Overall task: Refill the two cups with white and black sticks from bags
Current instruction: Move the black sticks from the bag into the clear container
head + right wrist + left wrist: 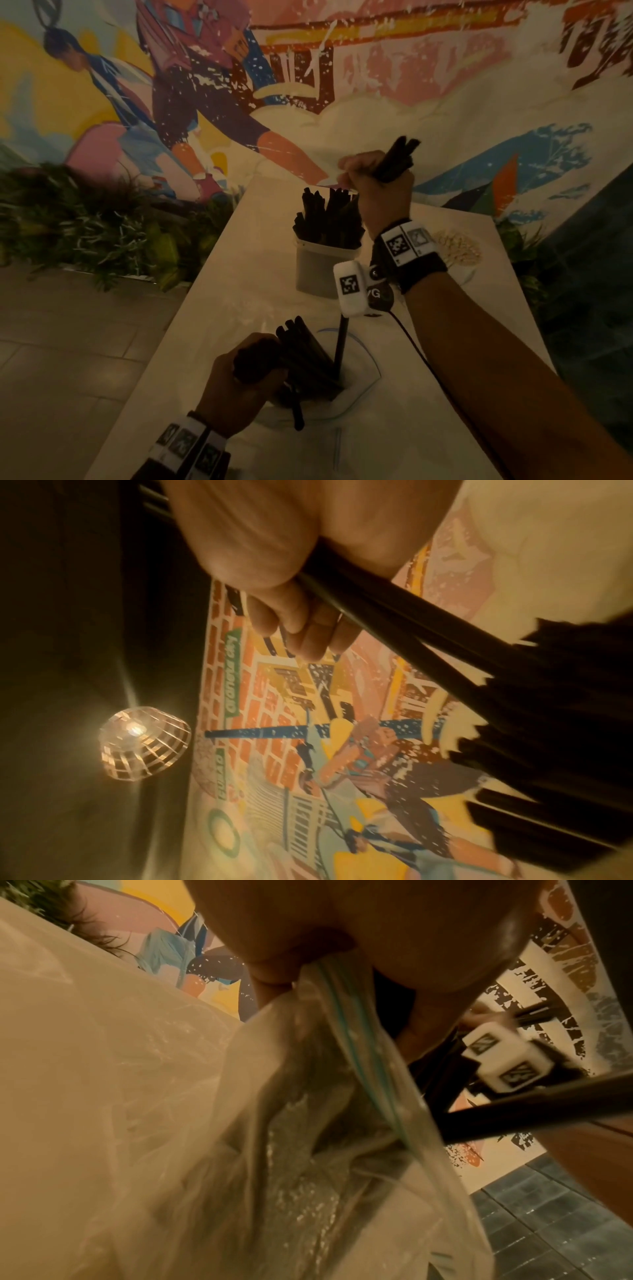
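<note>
a pale table (239, 274) carries a grey cup (317, 270) crammed with black sticks (329, 219). nearer than the cup lies a clear bag (356, 387) of black sticks. right of the cup, near the table edge, sits a heap of white sticks (457, 248).

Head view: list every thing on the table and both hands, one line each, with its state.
Cup: upright, packed with black sticks.
Bag: lying on the table, mouth open, black sticks poking out.
Left hand: grips the bag's edge.
Right hand: raised above the cup, holds a bundle of black sticks.
White sticks: heaped at the far right, behind the wrist; container unclear.
Table: pale, dimly lit.
</note>
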### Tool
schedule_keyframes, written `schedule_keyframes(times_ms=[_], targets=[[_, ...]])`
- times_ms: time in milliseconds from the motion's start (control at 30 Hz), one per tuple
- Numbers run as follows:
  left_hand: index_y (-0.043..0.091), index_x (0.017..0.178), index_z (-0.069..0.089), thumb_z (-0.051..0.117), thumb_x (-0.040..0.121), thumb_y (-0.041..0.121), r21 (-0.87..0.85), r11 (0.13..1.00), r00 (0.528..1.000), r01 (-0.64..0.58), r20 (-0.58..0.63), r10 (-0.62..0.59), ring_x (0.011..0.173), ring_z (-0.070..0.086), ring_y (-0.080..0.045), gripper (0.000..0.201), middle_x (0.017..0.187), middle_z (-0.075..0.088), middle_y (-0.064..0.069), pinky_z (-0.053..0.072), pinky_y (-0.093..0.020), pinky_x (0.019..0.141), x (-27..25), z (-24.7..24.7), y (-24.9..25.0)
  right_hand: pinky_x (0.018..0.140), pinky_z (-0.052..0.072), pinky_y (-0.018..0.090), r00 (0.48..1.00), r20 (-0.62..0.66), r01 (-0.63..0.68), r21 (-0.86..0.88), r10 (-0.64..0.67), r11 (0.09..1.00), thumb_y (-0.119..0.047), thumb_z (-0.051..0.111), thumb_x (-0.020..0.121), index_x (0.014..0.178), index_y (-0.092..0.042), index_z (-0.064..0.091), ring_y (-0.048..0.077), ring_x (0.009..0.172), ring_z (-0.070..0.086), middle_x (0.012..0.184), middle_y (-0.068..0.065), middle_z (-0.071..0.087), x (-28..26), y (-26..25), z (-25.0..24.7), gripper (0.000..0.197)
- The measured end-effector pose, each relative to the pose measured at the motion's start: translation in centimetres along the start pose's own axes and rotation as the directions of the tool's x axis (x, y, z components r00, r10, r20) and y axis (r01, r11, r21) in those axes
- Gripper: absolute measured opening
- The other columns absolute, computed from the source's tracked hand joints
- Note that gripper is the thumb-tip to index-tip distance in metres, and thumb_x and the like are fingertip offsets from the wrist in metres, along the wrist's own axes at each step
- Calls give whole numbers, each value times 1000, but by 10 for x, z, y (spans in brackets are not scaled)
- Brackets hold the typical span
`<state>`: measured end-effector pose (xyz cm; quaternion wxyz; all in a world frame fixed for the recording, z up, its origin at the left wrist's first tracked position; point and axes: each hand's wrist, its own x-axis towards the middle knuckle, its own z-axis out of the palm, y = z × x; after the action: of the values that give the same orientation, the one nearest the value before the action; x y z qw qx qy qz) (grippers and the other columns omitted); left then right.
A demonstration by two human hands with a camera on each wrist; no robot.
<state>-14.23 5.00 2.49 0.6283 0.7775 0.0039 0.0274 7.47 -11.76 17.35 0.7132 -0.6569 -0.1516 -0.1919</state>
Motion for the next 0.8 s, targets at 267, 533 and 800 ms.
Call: schedule_keyframes(times_ms=[267, 533, 800], targets=[[36, 95, 65, 70, 66, 39, -7, 1000, 1000, 22, -5, -22, 89, 68, -20, 30, 93, 70, 2, 56, -49, 80, -1, 0, -1, 74, 56, 41, 998, -2, -58, -54, 58, 997, 9, 54, 86, 79, -3, 59, 27, 66, 61, 74, 10, 62, 2, 12, 10, 15], [35, 93, 65, 70, 65, 39, -27, 999, 1000, 28, -8, -28, 87, 68, -19, 29, 92, 70, 1, 56, -48, 79, -2, -1, 2, 74, 54, 42, 991, -46, -133, -479, 127, 868, -45, 72, 73, 74, -16, 59, 14, 73, 64, 70, -5, 64, -6, 55, -2, 32], [38, 92, 65, 69, 61, 41, -58, 997, 999, 50, -6, -50, 90, 68, -19, 31, 93, 70, 4, 55, -48, 84, 1, 0, 5, 94, 44, 48, 944, 50, -128, -855, 326, 502, -71, 60, 69, 96, -22, 63, 29, 109, 54, 116, 4, 59, -9, 64, -13, 56]])
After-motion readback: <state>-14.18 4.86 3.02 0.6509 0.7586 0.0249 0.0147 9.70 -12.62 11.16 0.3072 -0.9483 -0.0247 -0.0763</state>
